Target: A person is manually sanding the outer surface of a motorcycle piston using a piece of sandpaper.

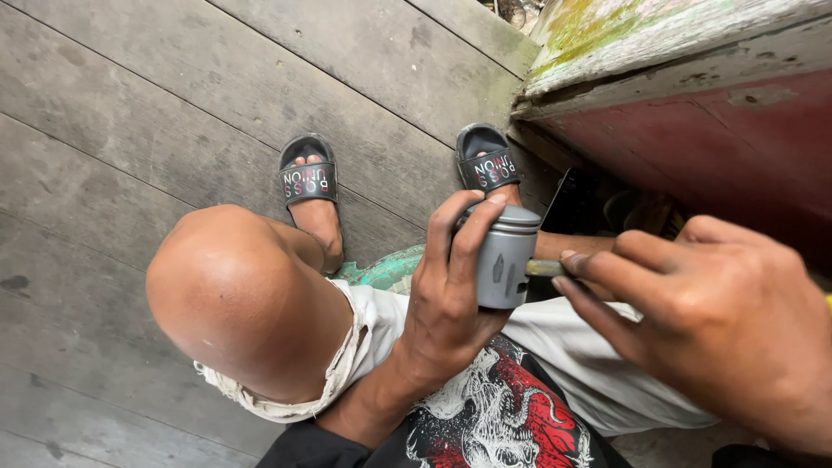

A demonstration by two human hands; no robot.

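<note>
My left hand [449,295] grips a grey metal cylinder [505,256], thumb and fingers wrapped round its side, holding it over my lap. A yellowish rod [544,268] sticks out of the cylinder's right side. My right hand [711,321] pinches that rod between its fingertips, close to the cylinder. How far the rod goes in is hidden.
I sit with a bare knee [234,295] raised and both feet in black slide sandals [308,178] on a grey plank floor [130,113]. A weathered wooden structure with red and green paint [693,78] overhangs at upper right, dark clutter beneath it.
</note>
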